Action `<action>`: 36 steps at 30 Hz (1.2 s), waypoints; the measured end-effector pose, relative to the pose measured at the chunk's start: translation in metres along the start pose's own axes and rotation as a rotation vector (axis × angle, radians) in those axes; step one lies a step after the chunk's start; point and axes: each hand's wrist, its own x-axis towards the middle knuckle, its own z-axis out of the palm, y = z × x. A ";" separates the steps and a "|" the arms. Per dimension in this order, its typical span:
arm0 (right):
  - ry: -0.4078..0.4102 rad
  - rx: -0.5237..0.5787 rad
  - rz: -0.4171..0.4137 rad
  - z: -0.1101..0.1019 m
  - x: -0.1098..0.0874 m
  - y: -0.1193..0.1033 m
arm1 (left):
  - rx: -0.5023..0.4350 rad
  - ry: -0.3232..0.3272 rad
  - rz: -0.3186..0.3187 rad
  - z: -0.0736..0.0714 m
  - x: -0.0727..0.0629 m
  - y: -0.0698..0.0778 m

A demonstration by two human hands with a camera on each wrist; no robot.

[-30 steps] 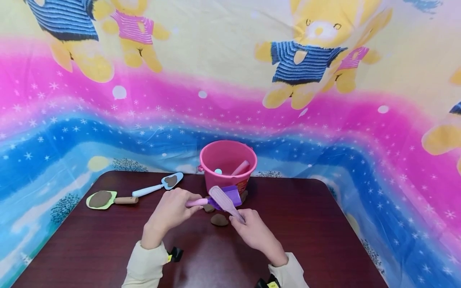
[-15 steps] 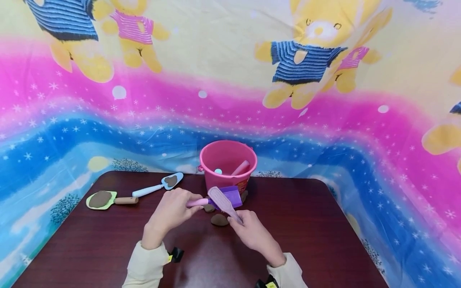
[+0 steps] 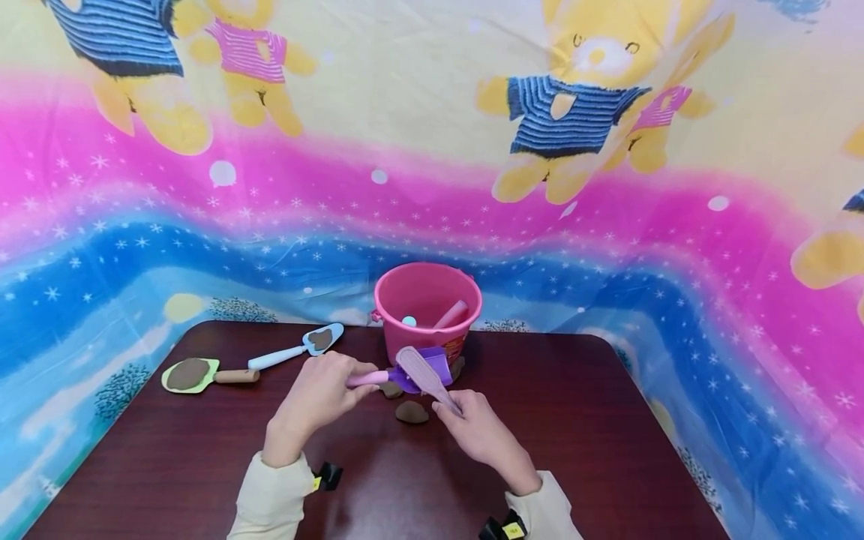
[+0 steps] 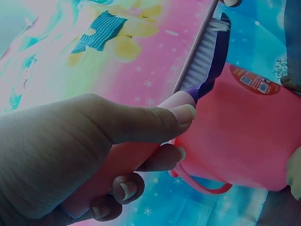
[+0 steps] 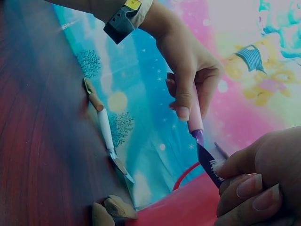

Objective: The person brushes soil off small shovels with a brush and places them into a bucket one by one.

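Watching remotely, I see the left hand [image 3: 320, 390] pinching a purple shovel [image 3: 440, 366] by its pink handle [image 3: 373, 379], the right hand [image 3: 482, 429] gripping a lilac brush [image 3: 420, 370], bristles [image 4: 203, 57] against the blade [image 4: 220, 56], just before a pink bucket [image 3: 400, 339].

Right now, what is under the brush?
The shovel shows on both sides of the brush from above. The strip directly beneath is covered; I can't see whether it holds anything.

Wears long sleeves of plain cream fabric [image 3: 271, 495], creased at the cuffs. Carries at each wrist a boxy black device [image 3: 329, 477] with a yellow label [image 3: 514, 531], marked on the right one in dark characters too small to read. Shows left hand [image 3: 319, 394] and right hand [image 3: 478, 433] bare.
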 end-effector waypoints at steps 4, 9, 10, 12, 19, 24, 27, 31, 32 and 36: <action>0.043 -0.026 0.007 -0.004 0.000 0.001 | -0.001 -0.001 -0.005 -0.003 -0.001 -0.002; 0.060 -0.010 0.021 -0.009 0.001 0.004 | -0.006 -0.008 -0.014 -0.006 -0.002 -0.005; 0.056 -0.004 0.024 -0.010 0.001 0.004 | -0.006 -0.009 -0.014 -0.006 -0.002 -0.006; 0.054 0.001 0.030 -0.011 0.001 0.006 | -0.009 -0.012 -0.017 -0.006 -0.002 -0.006; 0.079 -0.008 0.064 -0.016 0.001 0.011 | -0.014 -0.015 -0.034 -0.007 -0.004 -0.009; 0.102 -0.022 0.091 -0.021 0.000 0.012 | -0.018 0.005 -0.034 -0.011 -0.005 -0.012; 0.119 -0.030 0.104 -0.024 0.000 0.012 | -0.027 0.005 -0.045 -0.012 -0.006 -0.013; 0.134 -0.035 0.125 -0.026 0.000 0.013 | -0.037 -0.010 -0.069 -0.013 -0.006 -0.014; 0.138 -0.035 0.126 -0.026 -0.001 0.013 | -0.038 -0.016 -0.075 -0.012 -0.006 -0.014; 0.139 -0.030 0.123 -0.028 -0.002 0.011 | -0.038 -0.031 -0.083 -0.012 -0.006 -0.015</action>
